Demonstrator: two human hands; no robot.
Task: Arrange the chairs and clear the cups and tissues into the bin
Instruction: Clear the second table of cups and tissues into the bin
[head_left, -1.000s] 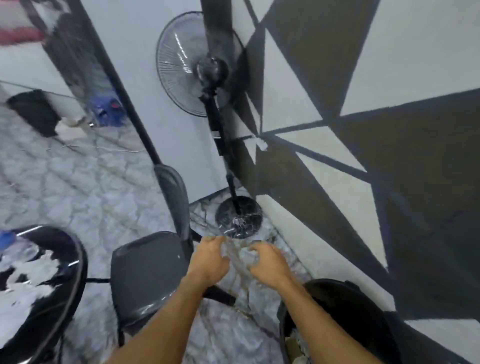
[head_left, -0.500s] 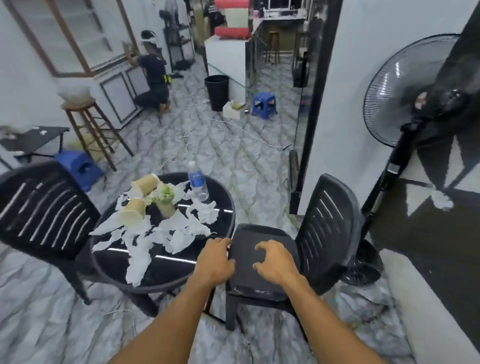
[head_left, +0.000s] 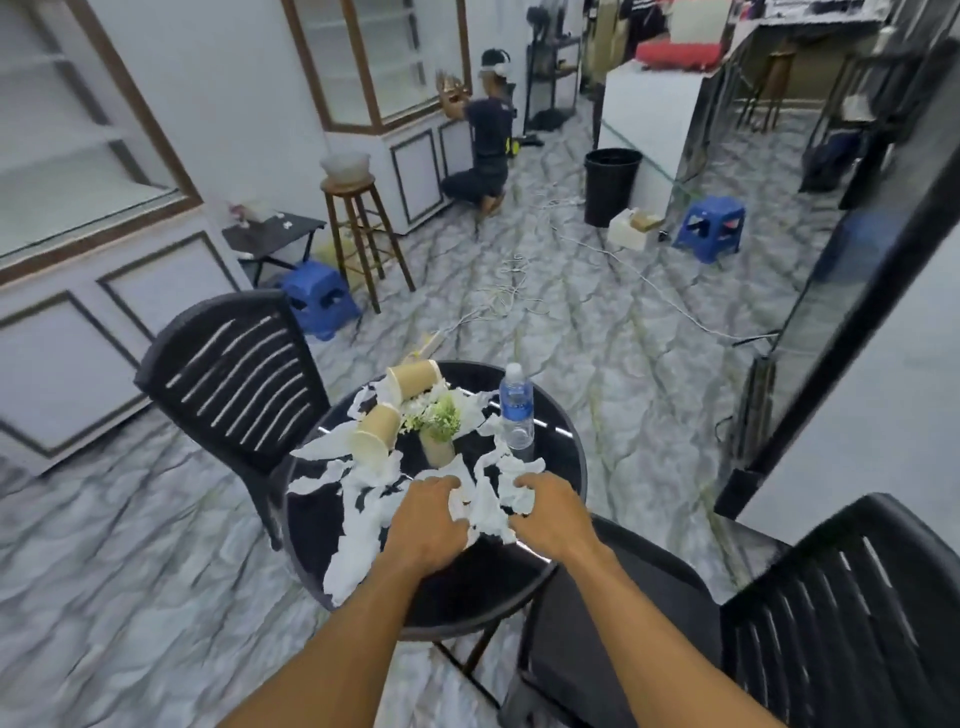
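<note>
A round black table (head_left: 467, 597) carries scattered white tissues (head_left: 358, 525), two tipped paper cups (head_left: 373, 435) (head_left: 413, 379), a small plant pot (head_left: 439, 441) and a water bottle (head_left: 517, 408). My left hand (head_left: 428, 525) and my right hand (head_left: 553, 514) are both down on a bunch of tissues (head_left: 485, 506) at the near side of the table, fingers curled into the paper. One black slatted chair (head_left: 234, 384) stands left of the table. Another black chair (head_left: 831, 623) stands at the lower right.
A black bin (head_left: 610, 184) stands far across the marble floor, near a blue stool (head_left: 709, 226) and a white box (head_left: 631, 228). A wooden stool (head_left: 358, 228), another blue stool (head_left: 319, 299) and loose cables (head_left: 509, 291) lie further out. A person (head_left: 485, 135) kneels at the cabinets.
The view has swung left from the fan and wall corner to the table. My hands went from above the chair seat onto the tissues on the table.
</note>
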